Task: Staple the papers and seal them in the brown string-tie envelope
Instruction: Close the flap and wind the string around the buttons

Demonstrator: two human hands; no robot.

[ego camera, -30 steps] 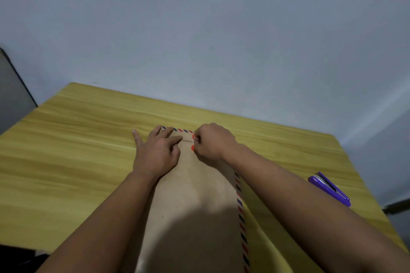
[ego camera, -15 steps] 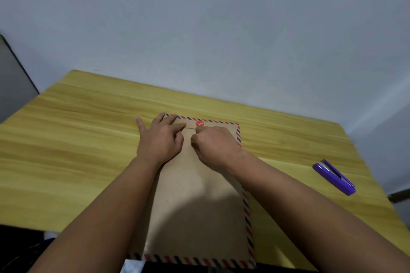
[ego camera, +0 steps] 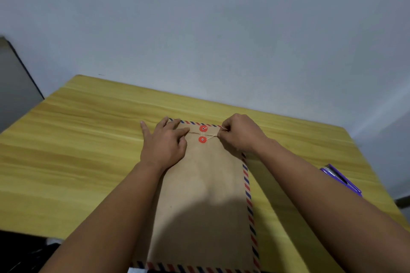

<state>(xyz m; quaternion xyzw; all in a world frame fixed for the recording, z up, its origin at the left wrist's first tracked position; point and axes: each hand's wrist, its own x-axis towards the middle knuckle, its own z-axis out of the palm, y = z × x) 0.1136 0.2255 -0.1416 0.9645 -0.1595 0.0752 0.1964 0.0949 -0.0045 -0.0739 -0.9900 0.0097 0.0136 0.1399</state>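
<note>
A brown envelope (ego camera: 206,188) with a red-and-blue striped border lies flat on the yellow wooden table (ego camera: 77,150), flap folded down at the far end. Two red round buttons sit there, the upper button (ego camera: 203,128) on the flap and the lower button (ego camera: 202,139) just below it. A thin string (ego camera: 212,137) runs from the buttons to the right. My right hand (ego camera: 240,134) pinches the end of that string. My left hand (ego camera: 165,143) presses flat on the envelope's far left corner, fingers spread. No papers are visible.
A purple stapler (ego camera: 340,178) lies near the table's right edge, apart from the envelope. A pale wall rises behind the table. A dark object (ego camera: 15,86) stands at the far left beyond the table.
My right hand has moved from over the buttons to the right, drawing the string out, so both red buttons now show. My left hand has stayed pressed on the envelope.
</note>
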